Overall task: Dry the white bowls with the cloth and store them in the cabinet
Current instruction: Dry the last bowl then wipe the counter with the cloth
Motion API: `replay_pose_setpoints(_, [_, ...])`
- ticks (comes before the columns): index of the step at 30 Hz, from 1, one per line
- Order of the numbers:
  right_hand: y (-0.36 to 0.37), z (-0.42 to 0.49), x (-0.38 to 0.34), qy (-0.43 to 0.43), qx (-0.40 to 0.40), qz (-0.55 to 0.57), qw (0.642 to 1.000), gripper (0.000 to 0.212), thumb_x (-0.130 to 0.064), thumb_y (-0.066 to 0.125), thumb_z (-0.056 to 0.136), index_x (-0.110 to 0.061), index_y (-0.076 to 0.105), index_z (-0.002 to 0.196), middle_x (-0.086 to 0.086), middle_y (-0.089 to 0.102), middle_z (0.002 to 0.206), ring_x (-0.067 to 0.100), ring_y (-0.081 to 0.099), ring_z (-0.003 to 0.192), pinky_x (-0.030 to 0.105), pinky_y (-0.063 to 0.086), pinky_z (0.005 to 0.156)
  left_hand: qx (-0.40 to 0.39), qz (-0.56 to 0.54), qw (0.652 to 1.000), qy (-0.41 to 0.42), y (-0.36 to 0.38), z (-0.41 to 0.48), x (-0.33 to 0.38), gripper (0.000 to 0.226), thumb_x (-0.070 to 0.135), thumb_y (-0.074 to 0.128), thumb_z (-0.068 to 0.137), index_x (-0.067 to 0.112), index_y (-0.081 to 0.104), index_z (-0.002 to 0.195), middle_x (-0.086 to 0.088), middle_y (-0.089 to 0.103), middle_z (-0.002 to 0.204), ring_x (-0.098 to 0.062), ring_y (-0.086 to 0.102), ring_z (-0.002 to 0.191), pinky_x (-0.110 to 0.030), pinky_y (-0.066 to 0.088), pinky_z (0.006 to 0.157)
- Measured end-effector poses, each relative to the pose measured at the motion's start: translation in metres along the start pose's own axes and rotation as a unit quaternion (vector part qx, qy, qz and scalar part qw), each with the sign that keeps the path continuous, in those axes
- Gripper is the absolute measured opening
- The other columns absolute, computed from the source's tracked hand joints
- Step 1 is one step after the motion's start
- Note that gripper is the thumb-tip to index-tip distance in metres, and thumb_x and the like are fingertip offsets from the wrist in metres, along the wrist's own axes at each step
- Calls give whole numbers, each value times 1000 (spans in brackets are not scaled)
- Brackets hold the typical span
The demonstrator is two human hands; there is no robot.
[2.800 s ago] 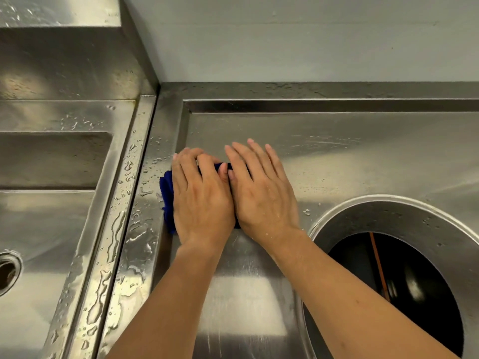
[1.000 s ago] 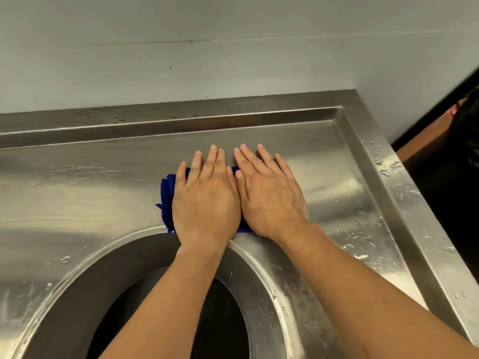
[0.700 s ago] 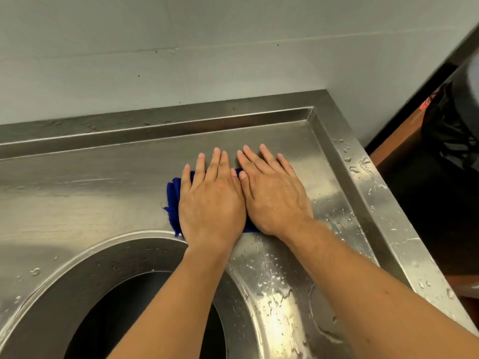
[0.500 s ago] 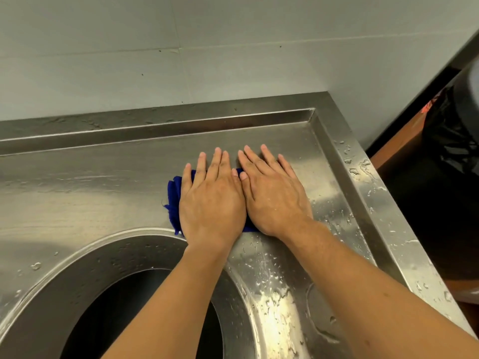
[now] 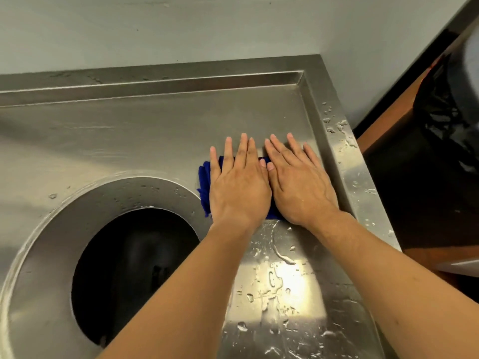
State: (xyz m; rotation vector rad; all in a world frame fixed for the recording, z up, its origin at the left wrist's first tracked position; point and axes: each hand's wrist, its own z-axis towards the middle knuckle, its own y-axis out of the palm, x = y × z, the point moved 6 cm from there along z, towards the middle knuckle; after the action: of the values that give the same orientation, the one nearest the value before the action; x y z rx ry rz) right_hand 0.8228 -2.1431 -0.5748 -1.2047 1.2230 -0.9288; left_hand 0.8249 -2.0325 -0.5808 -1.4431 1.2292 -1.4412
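A folded blue cloth point(image 5: 203, 182) lies on the wet steel counter point(image 5: 129, 141), near its back right corner. My left hand point(image 5: 238, 187) and my right hand point(image 5: 300, 185) lie flat on it side by side, fingers stretched forward, pressing it down. Only the cloth's left edge and a strip between my wrists show. No white bowl and no cabinet are in view.
A large round hole point(image 5: 129, 268) opens in the counter just left of my left forearm, dark inside. A raised rim point(image 5: 344, 161) borders the counter right beside my right hand. Water drops point(image 5: 280, 281) cover the steel under my arms. A dark bag point(image 5: 445, 99) sits beyond the rim.
Both hands have slid the cloth rightward along the counter, from beside the sink, past the round hole, to the right rim. Over the last half second they moved further right, close to the rim.
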Motion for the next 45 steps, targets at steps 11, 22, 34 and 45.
replay_pose_setpoints(11, [2, -96, 2, 9, -3, -2, 1000, 57, -37, 14, 108, -16, 23, 161, 1, 23, 169, 22, 10, 159, 46, 9, 128, -111, -23, 993, 23, 13, -75, 23, 59, 37, 15, 115, 19, -3, 168, 1, -11, 178, -27, -18, 162, -47, -17, 126])
replay_pose_setpoints(22, [6, -151, -4, 10, -23, -17, 1000, 60, -41, 12, 107, -16, 19, 161, 3, 21, 169, 23, 10, 159, 48, 13, 127, -204, 1, 952, 227, 8, -124, 10, 66, 41, 29, 114, 24, -8, 167, 8, -9, 177, -19, -12, 163, -35, -7, 129])
replay_pose_setpoints(34, [11, -193, -8, -14, -42, -11, 999, 61, -43, 11, 108, -16, 14, 162, 1, 16, 171, 20, 4, 159, 46, 11, 128, -196, -95, 927, 304, 12, -163, -5, 61, 32, 43, 113, 32, 0, 157, 20, 4, 165, -1, 0, 154, -7, -14, 118])
replay_pose_setpoints(45, [21, -232, -14, -41, -42, -27, 998, 62, -47, 11, 105, -15, 17, 159, 4, 25, 167, 24, 11, 155, 45, 17, 124, -396, 203, 857, 259, 62, -175, -7, 80, 44, 40, 112, 19, -14, 166, 5, -14, 177, -20, -5, 164, -38, 8, 128])
